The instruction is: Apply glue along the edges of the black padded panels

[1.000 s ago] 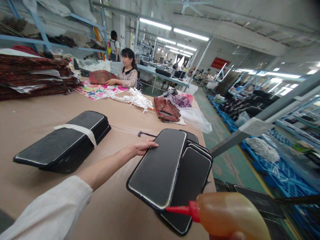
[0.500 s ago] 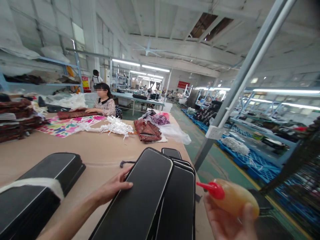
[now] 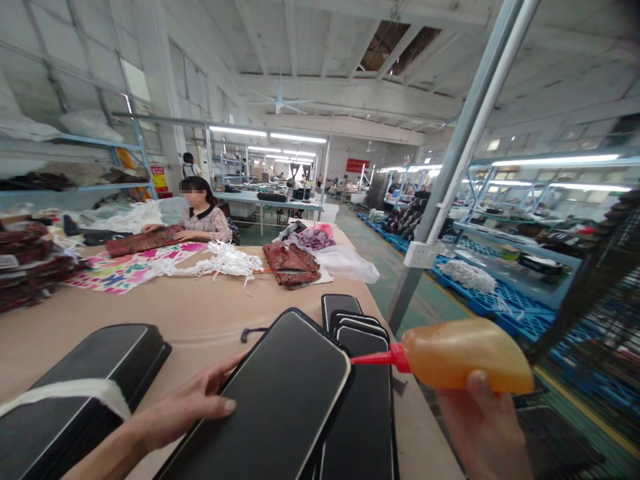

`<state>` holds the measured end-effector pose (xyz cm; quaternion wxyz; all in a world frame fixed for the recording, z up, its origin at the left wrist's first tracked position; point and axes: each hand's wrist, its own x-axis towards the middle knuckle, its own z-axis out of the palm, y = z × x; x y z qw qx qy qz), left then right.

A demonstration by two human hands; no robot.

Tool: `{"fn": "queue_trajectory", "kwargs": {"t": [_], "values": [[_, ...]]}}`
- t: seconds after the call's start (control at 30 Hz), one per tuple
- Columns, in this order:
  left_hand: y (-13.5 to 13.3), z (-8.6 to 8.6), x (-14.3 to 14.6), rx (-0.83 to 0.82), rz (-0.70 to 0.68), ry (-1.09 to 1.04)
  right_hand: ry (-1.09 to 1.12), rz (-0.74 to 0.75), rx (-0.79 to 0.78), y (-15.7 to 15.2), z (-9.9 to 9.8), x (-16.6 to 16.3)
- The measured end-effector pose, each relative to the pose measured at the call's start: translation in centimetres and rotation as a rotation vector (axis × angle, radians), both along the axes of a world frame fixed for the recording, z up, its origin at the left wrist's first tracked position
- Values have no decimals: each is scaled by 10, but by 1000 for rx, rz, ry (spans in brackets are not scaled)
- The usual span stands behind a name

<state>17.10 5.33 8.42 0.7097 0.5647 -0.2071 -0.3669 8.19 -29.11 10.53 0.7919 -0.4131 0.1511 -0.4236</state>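
My left hand (image 3: 187, 407) grips the left edge of a black padded panel (image 3: 270, 407) with a pale rim, lifted off a spread pile of like panels (image 3: 363, 373) on the brown table (image 3: 200, 320). My right hand (image 3: 480, 427) is closed round an amber squeeze bottle (image 3: 465, 355). The bottle lies nearly level, and its red nozzle (image 3: 377, 359) points left at the held panel's right edge.
A strapped stack of black panels (image 3: 75, 393) lies at the left. Farther along the table are white strips (image 3: 220, 261), red patterned fabric (image 3: 290, 263), a plastic bag (image 3: 350, 263) and a seated person (image 3: 200, 217). A slanted metal post (image 3: 450, 173) rises beside the table; blue pallets (image 3: 495, 300) lie beyond.
The view tilted up a little. My right hand turned the bottle level, so the nozzle reaches the panel's edge. My left hand drew the panel nearer to me.
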Motion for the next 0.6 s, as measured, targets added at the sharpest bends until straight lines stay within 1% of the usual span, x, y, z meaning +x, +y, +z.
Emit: {"fn": "queue_trajectory", "kwargs": {"t": [0.1, 0.2, 0.33, 0.43, 0.5, 0.6], "values": [[1, -2, 0, 1, -1, 5, -26, 9, -64, -2, -3, 1], [1, -6, 2, 10, 33, 8, -52, 12, -107, -5, -13, 2], [-1, -9, 1, 36, 83, 40, -71, 27, -95, -16, -33, 3], [-3, -8, 0, 49, 121, 35, -69, 71, -92, -23, -47, 4], [-4, -8, 1, 51, 138, 30, -53, 70, -95, -24, -53, 4], [-3, -11, 3, 59, 152, 46, -46, 55, -98, -19, -55, 2]]}}
